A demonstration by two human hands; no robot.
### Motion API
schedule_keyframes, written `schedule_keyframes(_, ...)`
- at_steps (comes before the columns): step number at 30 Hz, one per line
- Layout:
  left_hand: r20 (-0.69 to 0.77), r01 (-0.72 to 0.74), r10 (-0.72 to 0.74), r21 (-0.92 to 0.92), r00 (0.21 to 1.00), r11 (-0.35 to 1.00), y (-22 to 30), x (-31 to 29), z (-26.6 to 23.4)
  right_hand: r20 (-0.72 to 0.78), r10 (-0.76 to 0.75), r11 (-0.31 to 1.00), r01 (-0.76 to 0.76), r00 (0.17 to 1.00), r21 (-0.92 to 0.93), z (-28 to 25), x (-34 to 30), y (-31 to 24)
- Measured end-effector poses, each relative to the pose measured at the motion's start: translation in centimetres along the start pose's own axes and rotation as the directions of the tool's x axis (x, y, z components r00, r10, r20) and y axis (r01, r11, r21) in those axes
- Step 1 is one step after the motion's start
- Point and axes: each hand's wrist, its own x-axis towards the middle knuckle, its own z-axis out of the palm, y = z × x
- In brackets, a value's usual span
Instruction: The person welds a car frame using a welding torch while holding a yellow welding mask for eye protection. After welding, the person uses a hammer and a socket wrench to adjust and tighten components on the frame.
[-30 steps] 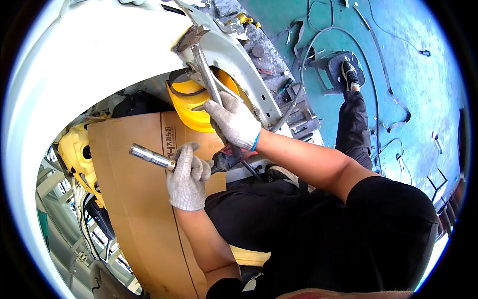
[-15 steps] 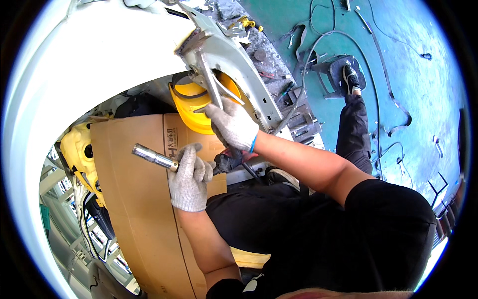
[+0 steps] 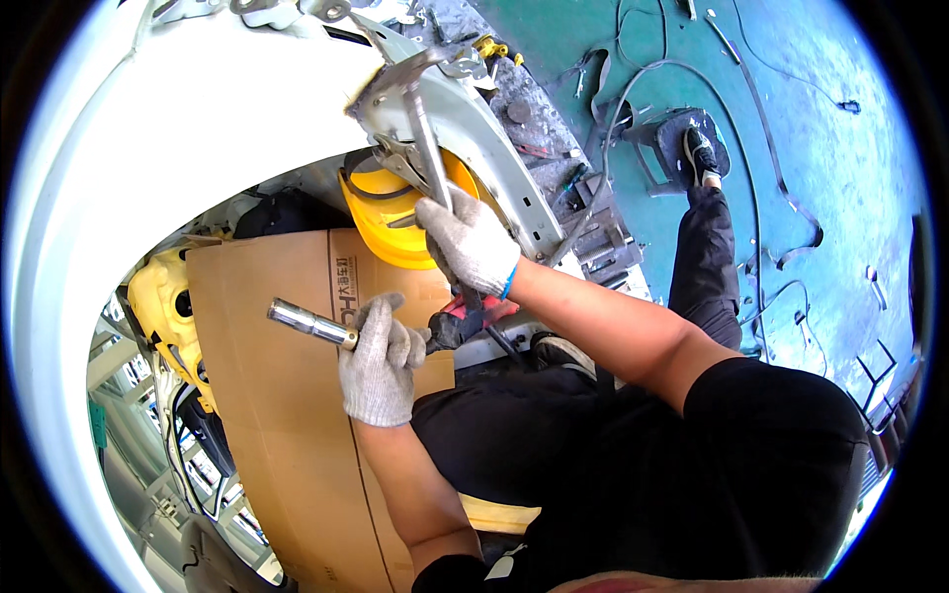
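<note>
My right hand [image 3: 470, 237], in a white knit glove, is wrapped round the shaft of a metal hammer [image 3: 425, 133]. Its long head is at the worn, bare-metal corner of a white car body panel; whether they touch I cannot tell. A pair of locking pliers [image 3: 397, 163] sits at the panel edge just beside the shaft. Lower left, my gloved left hand [image 3: 381, 361] grips a short silver metal cylinder [image 3: 306, 321], which points away to the left above a cardboard sheet [image 3: 267, 415]. What kind of tool the cylinder is does not show.
Behind the hammer shaft lies a yellow face-shield helmet [image 3: 395, 222]. A dark power tool [image 3: 455, 326] rests near my knee. Tools and scraps litter a grey bench [image 3: 539, 124] at the right. Cables [image 3: 682, 64] and a black step stool [image 3: 682, 148] occupy the green floor.
The hammer head has risen and swung a little to the right, uncovering more of the panel corner. My left hand keeps its hold on the cylinder, and the whole view has shifted slightly.
</note>
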Motion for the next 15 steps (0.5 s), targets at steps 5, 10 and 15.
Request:
schedule_keyframes(5, -0.030, 0.017, -0.017, 0.005, 0.999, 1.000, 0.0, -0.4, 0.0, 0.021, 0.127, 0.990, -0.125, 0.992, -0.058, -0.4, 0.2, -0.9)
schedule_keyframes(10, -0.001, 0.005, -0.005, -0.010, 1.000, 1.000, -0.1, -0.4, -0.1, 0.054, 0.142, 0.977, -0.131, 0.988, -0.170, -0.9, 0.7, -0.1)
schedule_keyframes(15, -0.003, 0.002, -0.002, 0.001, 1.000, 1.000, -0.1, -0.4, 0.0, 0.013, 0.062, 0.993, -0.061, 0.998, -0.100, -0.7, 0.8, 0.8)
